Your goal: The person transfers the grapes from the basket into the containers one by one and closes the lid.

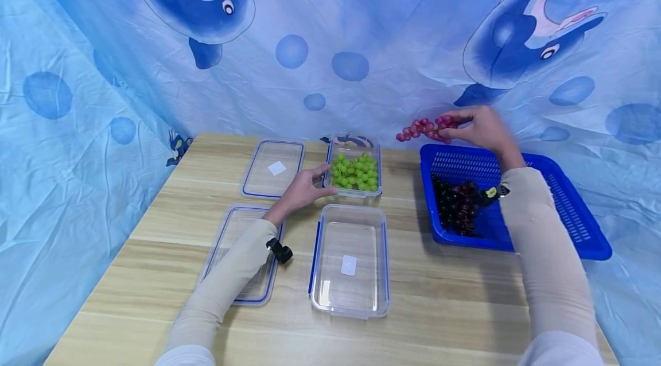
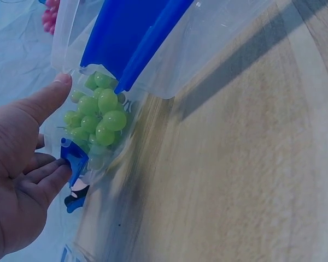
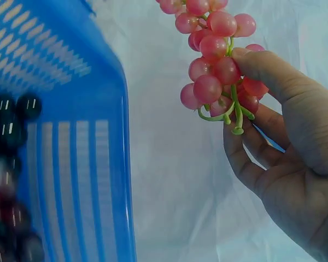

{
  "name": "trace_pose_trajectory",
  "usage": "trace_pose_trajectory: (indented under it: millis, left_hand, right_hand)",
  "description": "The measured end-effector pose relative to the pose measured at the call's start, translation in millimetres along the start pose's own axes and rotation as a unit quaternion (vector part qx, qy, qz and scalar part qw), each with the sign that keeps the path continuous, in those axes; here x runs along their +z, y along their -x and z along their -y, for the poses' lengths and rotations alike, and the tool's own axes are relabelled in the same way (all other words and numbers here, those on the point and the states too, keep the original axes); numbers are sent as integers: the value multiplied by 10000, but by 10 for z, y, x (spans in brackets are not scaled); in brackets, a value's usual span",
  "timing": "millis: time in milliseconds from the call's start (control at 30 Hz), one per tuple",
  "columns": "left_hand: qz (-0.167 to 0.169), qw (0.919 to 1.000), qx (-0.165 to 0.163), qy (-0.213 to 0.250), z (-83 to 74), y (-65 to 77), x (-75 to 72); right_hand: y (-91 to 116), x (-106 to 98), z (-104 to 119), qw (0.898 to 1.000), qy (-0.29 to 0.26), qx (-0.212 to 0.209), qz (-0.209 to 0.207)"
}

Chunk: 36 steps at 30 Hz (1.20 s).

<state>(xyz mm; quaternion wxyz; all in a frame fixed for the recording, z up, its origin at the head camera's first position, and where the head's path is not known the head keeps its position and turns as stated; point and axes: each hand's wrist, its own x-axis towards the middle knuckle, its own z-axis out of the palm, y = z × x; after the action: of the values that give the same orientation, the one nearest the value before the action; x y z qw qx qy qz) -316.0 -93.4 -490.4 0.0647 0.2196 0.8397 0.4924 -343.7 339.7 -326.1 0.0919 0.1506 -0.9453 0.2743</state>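
Observation:
My right hand (image 1: 481, 129) holds a bunch of red grapes (image 1: 424, 128) by its stem end, above the far left corner of a blue basket (image 1: 578, 205). In the right wrist view the thumb and fingers pinch the bunch (image 3: 213, 71) near its green stem. My left hand (image 1: 304, 187) is at the near left corner of a clear box (image 1: 356, 193) with green grapes (image 1: 354, 172) inside. Seen from the left wrist, its thumb reaches the box's edge while the fingertips touch a blue side latch (image 2: 72, 159).
Dark grapes (image 1: 457, 205) lie in the basket's left part. A larger clear box (image 1: 348, 291) with a white label stands in front of the grape box. Two blue-edged lids (image 1: 271, 176) lie to the left, the nearer one partly under my left forearm. Patterned blue cloth (image 1: 320, 73) hangs behind the table.

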Motion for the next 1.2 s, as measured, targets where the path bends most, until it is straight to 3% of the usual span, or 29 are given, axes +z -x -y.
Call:
trace_pose_trajectory:
  millis: [233,633,1200]
  left_hand:
    - [3,9999,116,-5,-14,26,19]
    - [-61,9998,173,-47,-25,22,28]
    - [-42,9998,170,-14,-15,50,29]
  right_hand:
    - [-217,262,204,9995,-266,-150,-30]
    - [-524,707,440,9979,-537,-238,273]
    - [-713,1305,474,9943,-932,-276,433]
